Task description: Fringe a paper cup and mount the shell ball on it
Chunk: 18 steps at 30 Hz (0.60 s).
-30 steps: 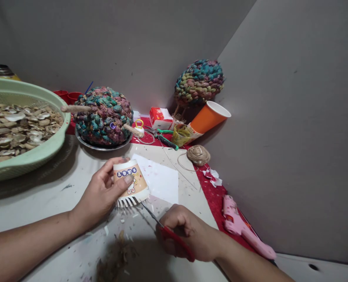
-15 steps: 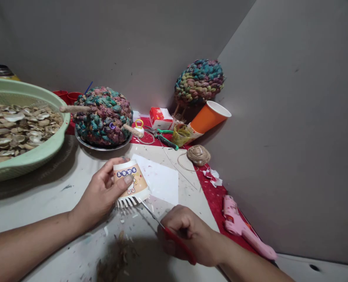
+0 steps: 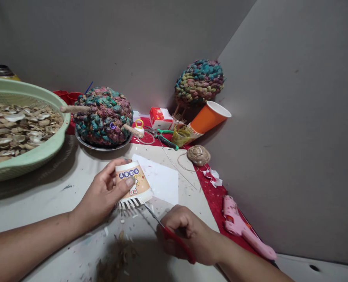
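Note:
My left hand grips a paper cup with an orange-tan printed label, thumb across its front. Narrow cut strips fringe the cup's lower edge and fan outward. My right hand is closed round the red handles of a pair of scissors. The scissors' tips touch the cup's lower edge, just right of the cut strips. Whether the blades are apart is too small to tell. Under the hands, a white sheet of paper and small scraps lie on the table.
A green basket of peanut shells stands left. Behind are a colourful shell-covered ball in a metal bowl, a similar ball, green-handled pliers, an orange cup and twine. A pink glue gun lies right.
My left hand has shifted the cup slightly to the right and turned it a little. The scissors stay at its lower edge, and my right hand has barely moved.

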Available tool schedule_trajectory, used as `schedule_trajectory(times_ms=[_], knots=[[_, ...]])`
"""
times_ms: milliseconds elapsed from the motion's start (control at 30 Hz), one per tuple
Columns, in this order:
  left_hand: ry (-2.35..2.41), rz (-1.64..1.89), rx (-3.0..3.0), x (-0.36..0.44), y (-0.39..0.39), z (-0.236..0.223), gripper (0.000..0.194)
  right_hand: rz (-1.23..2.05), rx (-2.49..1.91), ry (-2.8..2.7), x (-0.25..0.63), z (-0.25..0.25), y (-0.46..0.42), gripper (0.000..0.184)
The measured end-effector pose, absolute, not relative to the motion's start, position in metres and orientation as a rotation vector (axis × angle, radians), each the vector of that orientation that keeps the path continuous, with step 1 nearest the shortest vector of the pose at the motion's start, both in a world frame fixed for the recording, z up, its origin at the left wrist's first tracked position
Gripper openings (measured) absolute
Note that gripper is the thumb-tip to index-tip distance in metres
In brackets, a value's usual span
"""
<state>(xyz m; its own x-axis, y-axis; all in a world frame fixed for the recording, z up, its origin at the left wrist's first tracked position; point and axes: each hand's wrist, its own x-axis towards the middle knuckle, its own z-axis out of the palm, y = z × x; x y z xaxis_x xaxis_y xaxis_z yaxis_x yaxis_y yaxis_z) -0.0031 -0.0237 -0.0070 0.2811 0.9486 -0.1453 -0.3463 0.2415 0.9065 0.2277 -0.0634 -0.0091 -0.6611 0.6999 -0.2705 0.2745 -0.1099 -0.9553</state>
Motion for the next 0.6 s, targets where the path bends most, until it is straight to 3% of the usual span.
schedule_trajectory(times_ms=[233,600], knots=[[0.832,1.034,0.897,-0.0035,-0.0233,-0.0069,0.046,1.836,-1.096,-1.791,0.2303,-0.0134,-0.0673,0.047],[0.829,1.047,0.906,-0.0021,-0.0237,-0.0072,0.045,1.946,-1.121,-1.716,0.2285,-0.0097,-0.0620,0.038]])
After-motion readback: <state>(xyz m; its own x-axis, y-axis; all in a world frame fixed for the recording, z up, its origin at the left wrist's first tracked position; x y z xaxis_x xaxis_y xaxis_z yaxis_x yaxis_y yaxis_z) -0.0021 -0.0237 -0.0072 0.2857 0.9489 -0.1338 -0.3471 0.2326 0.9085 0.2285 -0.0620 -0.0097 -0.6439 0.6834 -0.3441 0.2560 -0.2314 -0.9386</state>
